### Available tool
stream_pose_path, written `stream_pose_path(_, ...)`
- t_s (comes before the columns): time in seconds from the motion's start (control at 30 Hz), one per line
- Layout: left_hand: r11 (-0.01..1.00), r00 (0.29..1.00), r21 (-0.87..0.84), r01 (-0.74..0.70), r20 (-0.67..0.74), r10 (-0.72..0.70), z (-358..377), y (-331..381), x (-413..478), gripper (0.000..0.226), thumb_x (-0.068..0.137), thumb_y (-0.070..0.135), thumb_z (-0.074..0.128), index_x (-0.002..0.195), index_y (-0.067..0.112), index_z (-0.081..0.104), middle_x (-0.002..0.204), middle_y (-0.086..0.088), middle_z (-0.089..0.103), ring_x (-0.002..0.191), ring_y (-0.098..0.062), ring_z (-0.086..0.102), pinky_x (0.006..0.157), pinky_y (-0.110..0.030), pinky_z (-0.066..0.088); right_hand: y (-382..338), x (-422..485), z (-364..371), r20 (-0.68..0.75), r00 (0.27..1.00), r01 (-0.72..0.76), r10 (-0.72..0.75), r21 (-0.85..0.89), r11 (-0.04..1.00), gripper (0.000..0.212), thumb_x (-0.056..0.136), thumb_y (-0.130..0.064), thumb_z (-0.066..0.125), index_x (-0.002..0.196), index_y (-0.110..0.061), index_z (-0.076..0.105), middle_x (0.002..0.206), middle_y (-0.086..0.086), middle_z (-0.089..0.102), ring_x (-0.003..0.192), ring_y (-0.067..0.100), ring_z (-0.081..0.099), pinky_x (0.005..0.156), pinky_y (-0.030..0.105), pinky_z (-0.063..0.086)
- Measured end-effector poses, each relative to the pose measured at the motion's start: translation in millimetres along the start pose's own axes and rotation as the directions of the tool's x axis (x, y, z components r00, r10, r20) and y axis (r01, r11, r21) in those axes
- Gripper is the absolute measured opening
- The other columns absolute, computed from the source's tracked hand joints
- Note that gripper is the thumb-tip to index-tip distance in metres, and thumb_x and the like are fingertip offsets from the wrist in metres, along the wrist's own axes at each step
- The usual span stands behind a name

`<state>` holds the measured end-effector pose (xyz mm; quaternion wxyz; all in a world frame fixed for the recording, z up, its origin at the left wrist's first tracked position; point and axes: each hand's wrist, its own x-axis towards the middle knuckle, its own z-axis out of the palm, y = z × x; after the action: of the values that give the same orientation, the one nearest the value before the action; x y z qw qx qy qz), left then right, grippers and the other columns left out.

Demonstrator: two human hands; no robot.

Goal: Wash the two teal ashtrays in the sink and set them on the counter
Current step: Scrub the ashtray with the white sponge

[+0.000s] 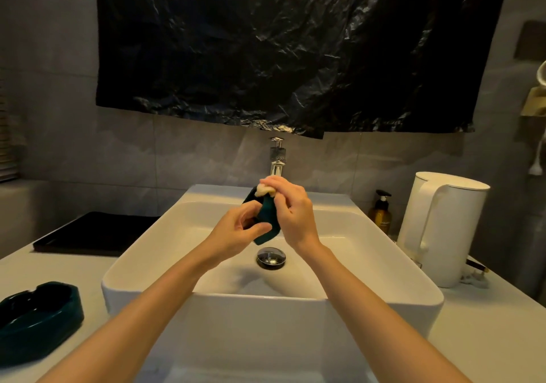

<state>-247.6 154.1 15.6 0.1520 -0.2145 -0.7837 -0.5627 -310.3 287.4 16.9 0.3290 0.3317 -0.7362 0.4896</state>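
Scrubbing teal ashtray [267, 218] over sink [133, 261]: left hand [233, 232] grips lower edge, right hand [292, 211] pinches pale sponge [263, 190]. Seems rigid, glazed, slippery wet, chippable; hold rim.

Nothing written can be read anywhere in the view: no brand, number or sign. A label is borne on the amber pump bottle [381, 216], which stands on the surface [487, 338] just beside the white kettle [443, 229], but its lettering is too small and too blurred to be made out.
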Motion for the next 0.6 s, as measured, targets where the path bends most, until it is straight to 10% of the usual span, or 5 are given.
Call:
stream_pose_path(0.17, 0.998, 1.000, 0.066, -0.009, 0.015, 0.008, 3.5, -1.6, -1.7, 0.021, 0.090, 0.012, 0.059, 0.108, 0.022, 0.055, 0.103, 0.010, 0.063, 0.097, -0.005, 0.062, 0.075, -0.010, 0.051, -6.8, 10.1, -4.0, 0.184, 0.818, -0.570, 0.544, 0.382, 0.728, 0.023, 0.096, -0.039, 0.045, 0.102, -0.027, 0.064, 0.107, 0.003, 0.065, 0.105, 0.024, 0.058, 0.084, 0.031, 0.052)
stream_pose_path(0.33, 0.998, 0.999, 0.044, -0.034, 0.024, 0.033, 4.4, 0.8, 0.5, 0.020, 0.090, 0.012, 0.059, 0.109, 0.019, 0.059, 0.107, 0.002, 0.067, 0.101, -0.012, 0.063, 0.083, -0.017, 0.052, -11.7, 8.0, -17.8, 0.601, 0.519, -0.849, 0.608, 0.446, 0.284, 0.066, 0.080, -0.069, 0.052, 0.122, -0.018, 0.058, 0.117, 0.012, 0.063, 0.112, 0.030, 0.057, 0.094, 0.044, 0.050)
stream_pose_path(0.6, 0.999, 0.999, 0.036, 0.033, 0.034, -0.034, 3.6, 4.3, 2.5, 0.024, 0.088, 0.015, 0.064, 0.112, 0.019, 0.064, 0.101, 0.009, 0.068, 0.097, -0.007, 0.063, 0.073, -0.009, 0.050, -10.0, 6.0, -20.4, 0.616, 0.513, -0.845, 0.598, 0.482, 0.229, 0.065, 0.076, -0.062, 0.059, 0.119, -0.013, 0.059, 0.105, 0.012, 0.060, 0.099, 0.026, 0.055, 0.081, 0.036, 0.048)
